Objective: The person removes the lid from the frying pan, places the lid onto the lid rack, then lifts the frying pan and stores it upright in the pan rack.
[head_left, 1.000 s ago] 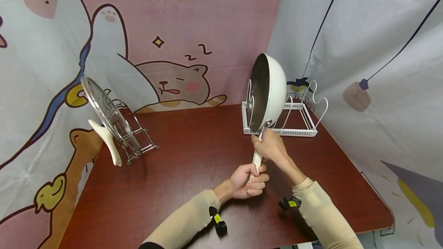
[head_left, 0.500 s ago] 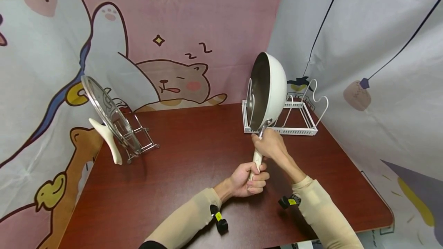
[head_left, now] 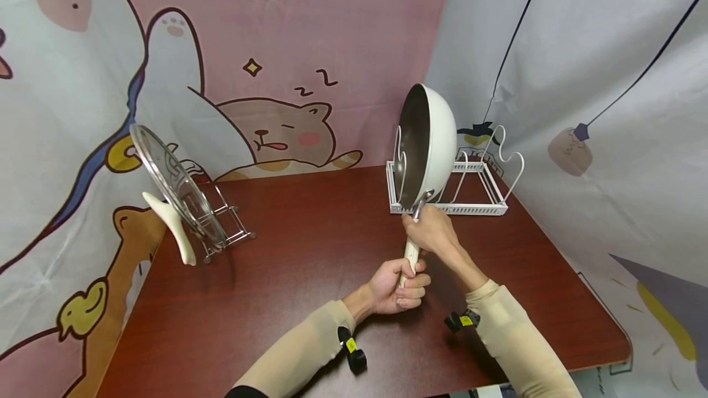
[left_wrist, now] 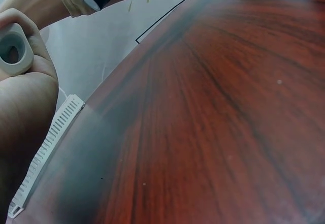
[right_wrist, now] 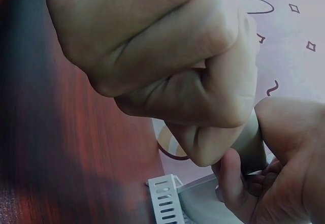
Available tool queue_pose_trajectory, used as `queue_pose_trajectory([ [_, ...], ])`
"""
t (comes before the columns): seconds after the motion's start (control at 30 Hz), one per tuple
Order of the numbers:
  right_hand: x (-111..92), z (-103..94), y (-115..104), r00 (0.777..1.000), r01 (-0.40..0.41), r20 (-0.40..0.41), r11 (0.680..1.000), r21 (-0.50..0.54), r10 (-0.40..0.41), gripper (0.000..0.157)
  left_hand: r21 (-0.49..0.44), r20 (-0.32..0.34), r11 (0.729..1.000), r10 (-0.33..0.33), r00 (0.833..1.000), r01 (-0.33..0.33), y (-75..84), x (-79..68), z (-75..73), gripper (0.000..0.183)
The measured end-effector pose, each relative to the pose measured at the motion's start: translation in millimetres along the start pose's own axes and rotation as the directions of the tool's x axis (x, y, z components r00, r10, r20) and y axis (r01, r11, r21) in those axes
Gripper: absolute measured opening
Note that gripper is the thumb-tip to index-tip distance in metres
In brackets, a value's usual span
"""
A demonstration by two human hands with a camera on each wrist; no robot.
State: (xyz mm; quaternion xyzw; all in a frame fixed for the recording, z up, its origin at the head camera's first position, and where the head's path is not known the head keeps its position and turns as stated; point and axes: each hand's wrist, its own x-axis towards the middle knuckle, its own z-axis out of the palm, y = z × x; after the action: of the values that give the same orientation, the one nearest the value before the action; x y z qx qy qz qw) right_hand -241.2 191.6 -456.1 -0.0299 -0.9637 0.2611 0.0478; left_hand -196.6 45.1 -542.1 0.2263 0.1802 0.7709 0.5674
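A deep frying pan (head_left: 440, 140), white outside and dark inside, stands on its side with its open face turned left. It is at the left end of a white wire rack (head_left: 475, 209), between the wire loops in the head view. My left hand (head_left: 389, 287) wraps its fingers round the end of the cream handle (head_left: 412, 253). Higher up, close to the metal neck, my right hand (head_left: 434, 229) holds the same handle. In the left wrist view, the handle's hollow end (left_wrist: 23, 64) pokes out of my left fist. The left fist (right_wrist: 152, 56) fills much of the right wrist view.
At the table's left, a glass lid (head_left: 177, 183) with a cream handle (head_left: 171, 226) leans in a small metal stand (head_left: 240, 232). The brown table (head_left: 293, 232) meets printed cloth walls at the back and right. More wire loops (head_left: 514, 164) rise at the rack's right end.
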Motion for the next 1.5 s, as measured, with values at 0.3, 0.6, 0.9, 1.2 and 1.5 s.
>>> queue_pose_trajectory([
  [0.3, 2.2, -0.5, 0.3, 1.0, -0.003, 0.003, 1.0, 0.016, 0.003, 0.038, -0.006, -0.013, 1.0, 0.004, 1.0, -0.004, 1.9, 1.8, -1.0, 0.021],
  [0.6, 4.9, 0.3, 0.1, 1.0, 0.001, 0.006, 1.0, 0.009, -0.001, 0.04, -0.005, -0.014, 1.0, 0.01, 1.0, -0.01, 3.7, 2.9, -1.6, 0.021],
  [0.9, 6.5, 0.9, -0.3, 1.0, -0.011, 0.005, 1.0, 0.016, 0.011, 0.039, -0.012, -0.021, 1.0, 0.012, 1.0, -0.013, 5.3, 3.6, -2.7, 0.022],
  [1.2, 5.8, 7.1, 1.2, 0.999, -0.029, 0.017, 0.999, 0.016, 0.029, 0.037, -0.019, -0.037, 1.0, 0.018, 0.999, -0.018, 2.0, 1.4, -5.9, 0.021],
  [1.5, 8.2, 7.3, 1.6, 1.0, -0.029, 0.011, 1.0, 0.001, 0.029, 0.036, -0.021, -0.041, 1.0, 0.018, 0.999, -0.019, 2.8, 1.3, -8.0, 0.02],
])
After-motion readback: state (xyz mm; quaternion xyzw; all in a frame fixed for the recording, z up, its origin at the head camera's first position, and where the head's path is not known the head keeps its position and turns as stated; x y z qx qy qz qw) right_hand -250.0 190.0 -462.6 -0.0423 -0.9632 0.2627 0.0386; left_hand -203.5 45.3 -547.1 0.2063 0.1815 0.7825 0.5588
